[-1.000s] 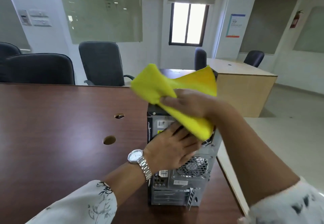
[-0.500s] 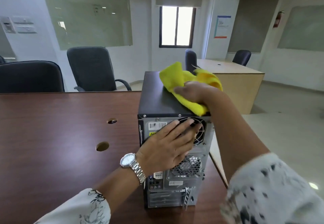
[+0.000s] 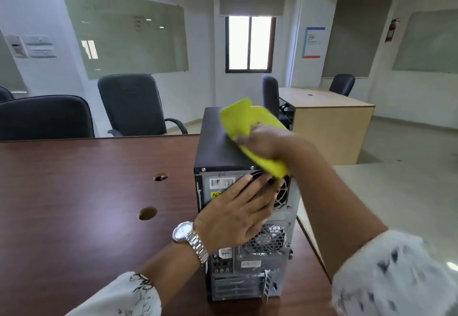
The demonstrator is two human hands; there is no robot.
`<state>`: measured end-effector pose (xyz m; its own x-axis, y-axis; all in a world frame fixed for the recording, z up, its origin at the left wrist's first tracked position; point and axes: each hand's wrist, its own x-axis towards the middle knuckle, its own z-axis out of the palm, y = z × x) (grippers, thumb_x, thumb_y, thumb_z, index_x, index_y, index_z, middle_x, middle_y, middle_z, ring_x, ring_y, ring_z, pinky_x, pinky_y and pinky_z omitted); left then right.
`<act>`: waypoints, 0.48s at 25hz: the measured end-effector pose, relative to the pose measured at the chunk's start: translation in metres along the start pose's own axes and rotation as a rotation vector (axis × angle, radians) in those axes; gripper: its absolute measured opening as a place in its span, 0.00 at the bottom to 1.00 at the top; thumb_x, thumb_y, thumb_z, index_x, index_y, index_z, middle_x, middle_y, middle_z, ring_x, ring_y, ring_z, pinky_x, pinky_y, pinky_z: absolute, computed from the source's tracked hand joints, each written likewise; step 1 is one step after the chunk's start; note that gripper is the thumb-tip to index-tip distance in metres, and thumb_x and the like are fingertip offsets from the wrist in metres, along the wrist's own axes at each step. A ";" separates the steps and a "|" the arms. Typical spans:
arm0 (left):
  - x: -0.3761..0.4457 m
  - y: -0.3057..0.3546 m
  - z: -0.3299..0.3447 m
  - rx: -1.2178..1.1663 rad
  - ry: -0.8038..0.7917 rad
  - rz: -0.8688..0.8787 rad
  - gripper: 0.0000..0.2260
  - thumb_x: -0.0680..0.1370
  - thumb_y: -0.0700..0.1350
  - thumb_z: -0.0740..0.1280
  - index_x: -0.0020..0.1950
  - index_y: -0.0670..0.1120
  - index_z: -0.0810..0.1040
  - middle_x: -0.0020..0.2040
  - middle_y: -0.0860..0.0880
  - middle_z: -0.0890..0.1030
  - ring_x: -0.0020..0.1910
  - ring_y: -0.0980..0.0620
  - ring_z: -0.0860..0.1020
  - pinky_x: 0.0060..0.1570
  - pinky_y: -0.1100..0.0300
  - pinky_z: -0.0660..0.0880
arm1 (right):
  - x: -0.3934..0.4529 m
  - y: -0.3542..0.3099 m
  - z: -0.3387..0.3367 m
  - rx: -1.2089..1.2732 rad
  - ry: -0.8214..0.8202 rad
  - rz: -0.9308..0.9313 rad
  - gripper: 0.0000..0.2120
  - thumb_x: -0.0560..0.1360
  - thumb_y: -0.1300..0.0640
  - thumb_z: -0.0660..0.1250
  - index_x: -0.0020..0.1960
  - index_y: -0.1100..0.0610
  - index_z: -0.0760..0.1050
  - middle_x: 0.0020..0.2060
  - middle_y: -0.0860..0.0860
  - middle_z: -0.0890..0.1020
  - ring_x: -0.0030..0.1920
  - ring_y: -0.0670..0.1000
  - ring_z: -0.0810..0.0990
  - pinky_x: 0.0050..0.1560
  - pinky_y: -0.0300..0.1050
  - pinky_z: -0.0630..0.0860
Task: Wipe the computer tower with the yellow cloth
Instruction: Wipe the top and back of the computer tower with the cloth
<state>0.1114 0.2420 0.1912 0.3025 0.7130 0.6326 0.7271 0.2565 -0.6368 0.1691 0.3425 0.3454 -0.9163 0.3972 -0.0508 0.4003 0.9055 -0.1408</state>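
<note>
A black computer tower (image 3: 218, 142) stands upright on the dark wood table (image 3: 86, 192), its grey rear panel with fans and ports facing me. My right hand (image 3: 265, 140) presses a yellow cloth (image 3: 247, 122) flat on the tower's black top, on its right half. My left hand (image 3: 238, 214), with a silver watch on the wrist, lies flat with spread fingers against the upper rear panel, partly covering the top fan.
The tower sits near the table's right edge (image 3: 312, 241). Two round cable holes (image 3: 147, 213) are in the tabletop to the left. Black office chairs (image 3: 131, 105) line the far side. A light wood desk (image 3: 329, 122) stands beyond on the right.
My right hand has brought the cloth down from in front of the tower onto its top and spread it flatter there. My left hand stayed on the rear panel.
</note>
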 end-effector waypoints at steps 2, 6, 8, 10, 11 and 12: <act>-0.002 0.001 0.003 -0.101 -0.027 -0.052 0.16 0.79 0.49 0.49 0.64 0.48 0.66 0.62 0.46 0.77 0.60 0.45 0.75 0.58 0.51 0.72 | -0.012 -0.041 0.017 -0.016 0.015 -0.247 0.30 0.81 0.42 0.48 0.77 0.57 0.52 0.78 0.53 0.55 0.77 0.54 0.56 0.73 0.48 0.56; 0.004 0.000 -0.004 -0.034 0.094 -0.014 0.14 0.74 0.51 0.61 0.57 0.48 0.70 0.61 0.48 0.68 0.62 0.47 0.68 0.59 0.52 0.66 | 0.011 -0.046 0.009 0.027 -0.030 -0.284 0.28 0.81 0.42 0.48 0.76 0.56 0.58 0.76 0.54 0.62 0.75 0.55 0.61 0.71 0.48 0.57; 0.007 0.000 -0.009 0.024 0.069 0.000 0.15 0.75 0.52 0.61 0.59 0.47 0.72 0.68 0.48 0.65 0.70 0.45 0.63 0.69 0.50 0.58 | 0.026 -0.005 -0.001 0.080 -0.045 -0.084 0.30 0.81 0.41 0.47 0.77 0.57 0.53 0.78 0.54 0.56 0.77 0.54 0.56 0.74 0.48 0.54; 0.006 0.000 -0.006 0.089 0.038 -0.003 0.15 0.76 0.53 0.59 0.60 0.48 0.72 0.72 0.48 0.62 0.73 0.44 0.58 0.72 0.50 0.53 | 0.027 0.035 -0.003 0.151 -0.023 0.066 0.31 0.81 0.42 0.48 0.78 0.59 0.50 0.78 0.54 0.53 0.77 0.55 0.54 0.74 0.46 0.54; 0.005 0.000 -0.006 0.107 0.017 0.000 0.16 0.77 0.54 0.58 0.61 0.49 0.72 0.73 0.48 0.61 0.73 0.44 0.57 0.72 0.49 0.53 | 0.022 0.050 0.001 0.202 -0.007 0.100 0.31 0.81 0.43 0.48 0.78 0.59 0.50 0.78 0.54 0.52 0.77 0.55 0.54 0.74 0.46 0.54; 0.004 0.001 -0.006 0.118 0.003 0.007 0.17 0.77 0.54 0.58 0.61 0.49 0.72 0.73 0.48 0.61 0.73 0.44 0.57 0.72 0.49 0.52 | 0.015 0.059 0.005 0.234 0.010 0.120 0.31 0.82 0.44 0.48 0.78 0.60 0.49 0.79 0.55 0.51 0.78 0.56 0.53 0.74 0.47 0.53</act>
<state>0.1165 0.2416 0.1959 0.3095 0.7129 0.6292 0.6475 0.3266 -0.6886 0.1793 0.4009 0.3317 -0.8619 0.5021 -0.0713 0.4917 0.7931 -0.3594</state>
